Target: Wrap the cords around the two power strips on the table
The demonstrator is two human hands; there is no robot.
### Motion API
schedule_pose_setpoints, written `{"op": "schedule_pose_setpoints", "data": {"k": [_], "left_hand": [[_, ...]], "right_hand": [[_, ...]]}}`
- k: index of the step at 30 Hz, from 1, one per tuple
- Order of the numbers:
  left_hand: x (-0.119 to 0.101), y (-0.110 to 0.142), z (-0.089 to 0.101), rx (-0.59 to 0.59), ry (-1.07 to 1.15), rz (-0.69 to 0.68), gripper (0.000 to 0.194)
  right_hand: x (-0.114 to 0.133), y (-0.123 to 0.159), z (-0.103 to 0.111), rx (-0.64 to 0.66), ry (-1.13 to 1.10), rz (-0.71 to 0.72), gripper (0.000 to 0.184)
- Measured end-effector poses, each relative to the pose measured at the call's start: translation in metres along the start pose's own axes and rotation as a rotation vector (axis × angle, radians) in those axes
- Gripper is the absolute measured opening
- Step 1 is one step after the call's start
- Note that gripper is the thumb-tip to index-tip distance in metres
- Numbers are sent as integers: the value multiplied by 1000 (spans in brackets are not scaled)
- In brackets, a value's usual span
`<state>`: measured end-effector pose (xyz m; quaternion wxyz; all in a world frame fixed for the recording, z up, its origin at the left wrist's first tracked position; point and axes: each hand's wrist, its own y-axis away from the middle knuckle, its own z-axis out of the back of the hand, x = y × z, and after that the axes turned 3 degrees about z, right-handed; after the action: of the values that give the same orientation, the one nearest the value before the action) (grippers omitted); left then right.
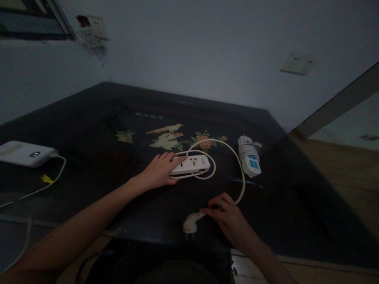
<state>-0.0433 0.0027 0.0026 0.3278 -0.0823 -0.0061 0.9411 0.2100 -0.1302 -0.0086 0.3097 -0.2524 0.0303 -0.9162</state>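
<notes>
A white power strip (194,162) lies on the dark table, with loops of its pale cord (226,143) around it. My left hand (160,170) is closed over the strip's left end, thumb on top. The cord arcs right and comes back to my right hand (227,215), which pinches it just behind the plug (191,224). That plug points toward the table's front edge, its prongs facing me. To the right lies a second, smaller power strip (249,157) with blue sockets, its own cord wound about it.
A white power bank (28,153) with a cable (60,173) and yellow tag (47,179) lies at the table's left. The black table (89,118) bears a painted bird and flowers. Wall sockets (297,63) are at the right; more sockets (93,31) are at upper left.
</notes>
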Motion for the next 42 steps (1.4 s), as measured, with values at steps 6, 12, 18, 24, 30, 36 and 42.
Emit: {"op": "schedule_pose_setpoints", "data": {"k": [6, 12, 18, 24, 30, 36, 42], "left_hand": [[2, 1, 0, 5, -13, -6, 78], [1, 2, -5, -17, -72, -13, 83], [2, 0, -5, -24, -130, -29, 78], [7, -4, -6, -12, -133, -67, 74], [23, -4, -3, -16, -77, -186, 73], [41, -4, 3, -2, -69, -264, 75], [49, -5, 13, -60, 93, -238, 66]], "right_hand": [[-13, 12, 21, 9, 38, -49, 35], [-16, 23, 14, 14, 92, -117, 32], [-10, 13, 32, 46, -29, -180, 39], [-65, -66, 53, -193, 1, -132, 33], [-131, -154, 18, -137, 103, 7, 53], [-143, -176, -3, -84, 141, 40, 40], [-151, -170, 0, -38, 99, 41, 31]]}}
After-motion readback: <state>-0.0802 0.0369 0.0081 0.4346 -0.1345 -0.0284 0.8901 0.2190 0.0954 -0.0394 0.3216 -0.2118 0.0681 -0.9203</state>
